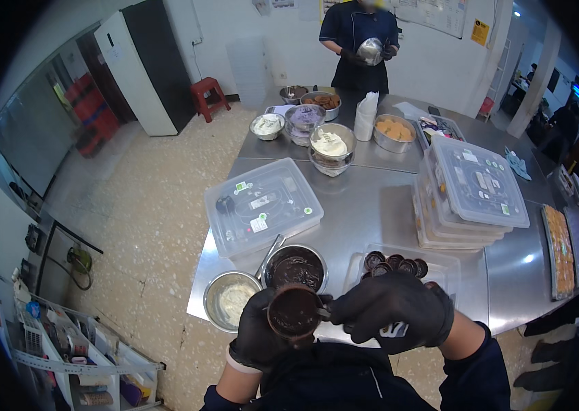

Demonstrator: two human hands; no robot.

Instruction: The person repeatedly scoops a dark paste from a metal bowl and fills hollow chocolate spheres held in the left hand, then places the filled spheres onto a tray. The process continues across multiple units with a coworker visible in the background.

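Observation:
Black gloves cover both of my hands. My left hand [260, 329] holds a round brown tart shell [294, 312] with dark chocolate filling inside, close to the camera. From the right, my right hand [397, 311] grips a metal utensil [324, 312] whose end touches the shell's rim. Just beyond is a steel bowl of dark chocolate mixture [295, 268], and a metal handle [272, 254] leans at its left side. A steel bowl of pale cream [234, 302] stands to the left. Several dark tart shells [394, 263] lie in a clear plastic tray [446, 262], partly hidden behind my right hand.
A lidded plastic box [263, 205] lies on the steel table [366, 200]; stacked boxes [479, 185] stand right. Bowls of cream [331, 143], purple filling [306, 117] and round orange pieces [394, 131] sit farther back. Across the table, a person [358, 41] holds a metal bowl.

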